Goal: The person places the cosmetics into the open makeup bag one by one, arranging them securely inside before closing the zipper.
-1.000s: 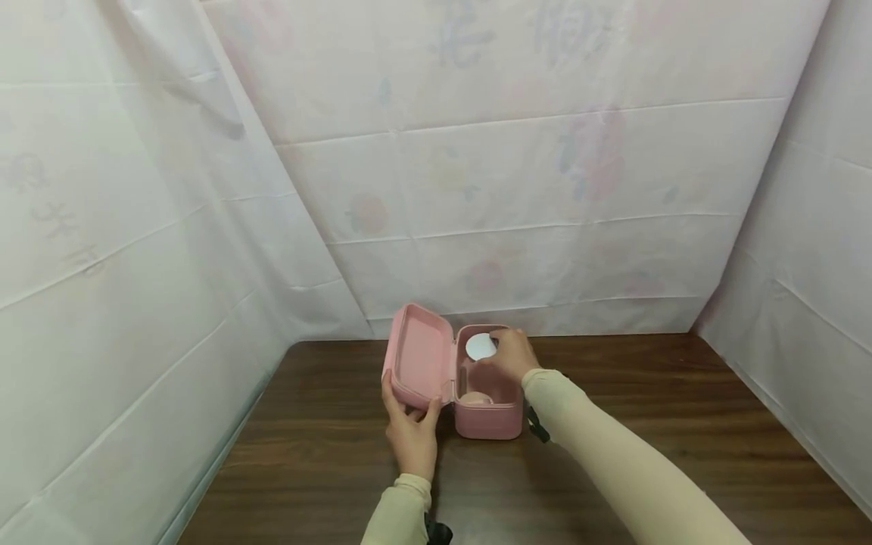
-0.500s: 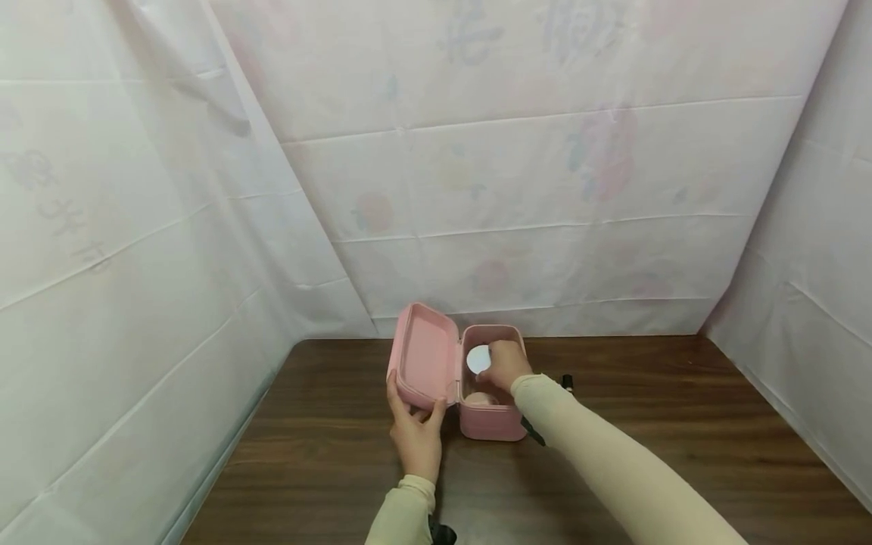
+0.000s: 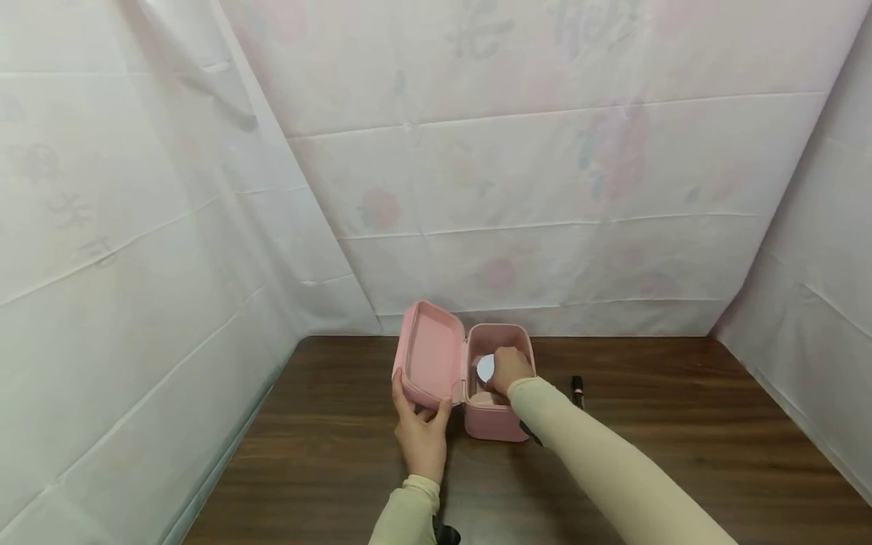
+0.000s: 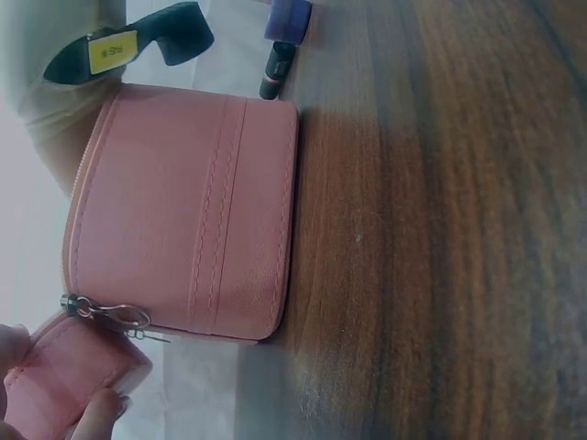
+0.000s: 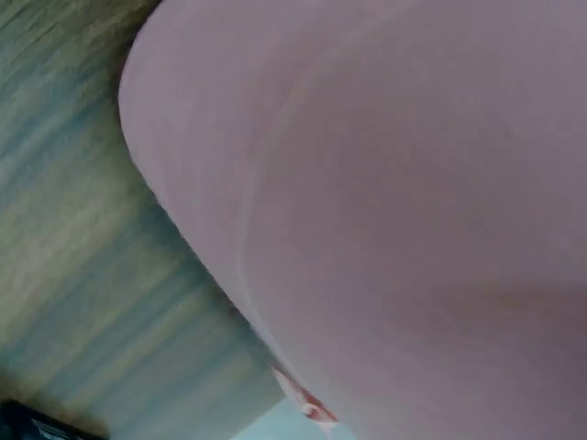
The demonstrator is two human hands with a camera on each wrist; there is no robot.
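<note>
One pink case [image 3: 490,416], one lipstick [image 3: 577,383]

Not much to read here, honestly. There's a small yellow label [image 4: 112,52] on a black strap [image 4: 138,41] in the upper left of the left wrist view, with dark print on it, but it's too small and blurry to make out. The white sheet [image 3: 477,45] at the top of the head view has faint washed-out characters, also unreadable.
</note>
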